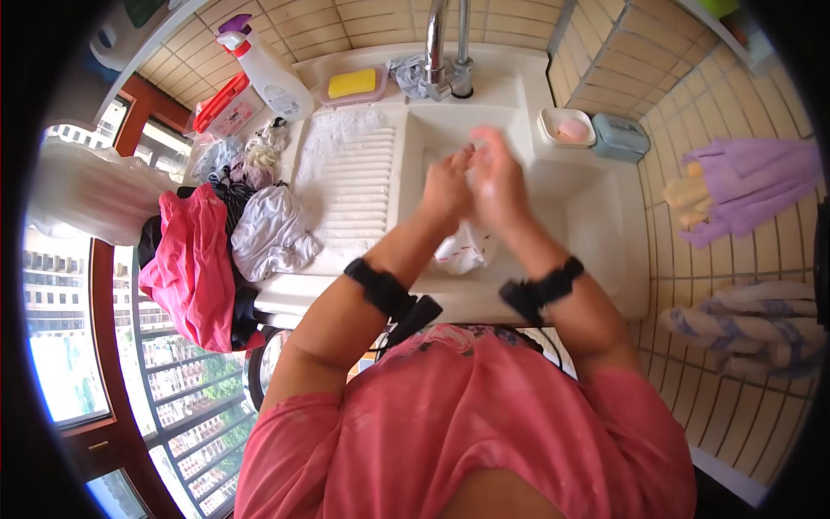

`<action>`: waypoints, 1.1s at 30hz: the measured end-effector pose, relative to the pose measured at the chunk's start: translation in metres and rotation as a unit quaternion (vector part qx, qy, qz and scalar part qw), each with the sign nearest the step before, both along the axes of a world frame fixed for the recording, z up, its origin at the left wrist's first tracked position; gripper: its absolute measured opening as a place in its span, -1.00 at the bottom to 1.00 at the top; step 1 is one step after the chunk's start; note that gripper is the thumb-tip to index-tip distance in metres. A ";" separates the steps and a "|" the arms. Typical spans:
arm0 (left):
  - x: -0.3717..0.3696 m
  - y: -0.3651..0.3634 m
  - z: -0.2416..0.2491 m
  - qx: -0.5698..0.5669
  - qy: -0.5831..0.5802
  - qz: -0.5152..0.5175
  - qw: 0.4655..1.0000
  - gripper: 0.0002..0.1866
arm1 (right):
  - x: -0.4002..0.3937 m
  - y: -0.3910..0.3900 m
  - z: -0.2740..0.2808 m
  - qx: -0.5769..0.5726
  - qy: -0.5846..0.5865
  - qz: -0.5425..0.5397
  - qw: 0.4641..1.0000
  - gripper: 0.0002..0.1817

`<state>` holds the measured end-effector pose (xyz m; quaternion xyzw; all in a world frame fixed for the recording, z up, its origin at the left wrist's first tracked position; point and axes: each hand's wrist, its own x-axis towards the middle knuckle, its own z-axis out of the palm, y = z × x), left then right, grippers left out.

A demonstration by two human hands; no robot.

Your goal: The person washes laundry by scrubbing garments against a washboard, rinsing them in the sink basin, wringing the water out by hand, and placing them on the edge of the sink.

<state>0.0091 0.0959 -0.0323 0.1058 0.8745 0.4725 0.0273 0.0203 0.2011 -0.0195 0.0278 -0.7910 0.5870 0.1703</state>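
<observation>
1. Beige tiles back your sink;
2. your left hand and right hand are close together, too blurred to tell whether either holds anything;
3. beneath them, in the sink, a rumpled white cloth shows small red marks;
4. leftward, suds whiten your washboard.

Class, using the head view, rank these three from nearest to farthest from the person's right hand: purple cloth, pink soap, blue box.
From the right hand:
1. Pink soap: to its right, in a white dish.
2. Blue box: just right of the dish.
3. Purple cloth: far right, against the tiled wall.
</observation>
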 end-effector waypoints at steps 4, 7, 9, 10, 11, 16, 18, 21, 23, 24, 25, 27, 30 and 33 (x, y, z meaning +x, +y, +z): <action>-0.006 -0.001 -0.059 -0.190 0.353 -0.042 0.915 -0.57 | -0.029 0.016 -0.006 0.105 0.042 -0.033 0.993 -0.73; -0.001 -0.005 -0.019 0.195 -0.097 -0.053 0.975 -0.60 | -0.045 0.048 -0.004 0.084 -0.025 -0.011 0.996 -0.75; -0.006 -0.016 0.017 0.394 -0.281 0.012 0.875 -0.59 | -0.025 0.049 0.015 -0.099 -0.204 0.210 0.951 -0.73; -0.006 -0.021 0.025 0.385 -0.273 -0.002 0.881 -0.59 | -0.024 0.057 0.020 0.022 -0.305 0.265 0.915 -0.70; -0.003 -0.027 0.032 0.375 -0.268 -0.015 0.887 -0.59 | -0.020 0.061 0.024 0.027 -0.307 0.269 0.912 -0.70; 0.001 -0.059 0.021 0.265 -0.178 -0.155 0.935 -0.66 | 0.000 0.062 0.080 0.020 -0.208 0.357 0.911 -0.72; 0.002 -0.066 -0.002 0.177 -0.108 -0.228 0.951 -0.69 | 0.012 0.066 0.113 -0.051 -0.205 0.338 0.917 -0.73; 0.019 -0.062 -0.008 0.048 0.161 -0.172 0.971 -0.75 | 0.015 0.084 0.136 -0.063 -0.175 0.343 0.921 -0.72; 0.020 -0.068 0.015 0.003 0.175 -0.166 0.970 -0.75 | 0.012 0.095 0.123 -0.042 -0.113 0.307 0.944 -0.66; 0.021 -0.071 0.023 -0.034 0.200 -0.154 0.967 -0.77 | 0.012 0.098 0.117 -0.039 -0.112 0.309 0.944 -0.66; 0.021 -0.073 0.029 -0.072 0.225 -0.141 0.962 -0.78 | 0.013 0.100 0.110 -0.120 -0.129 0.266 0.948 -0.62; 0.015 -0.073 0.036 -0.034 0.217 -0.138 0.966 -0.81 | 0.018 0.102 0.093 -0.200 -0.144 0.220 0.944 -0.58; 0.010 -0.062 0.051 0.022 0.177 -0.138 0.974 -0.86 | 0.022 0.092 0.081 -0.036 -0.132 0.214 0.967 -0.61; 0.009 -0.044 0.066 0.052 0.124 -0.144 0.980 -0.84 | 0.033 0.054 0.068 0.103 -0.079 0.269 0.954 -0.70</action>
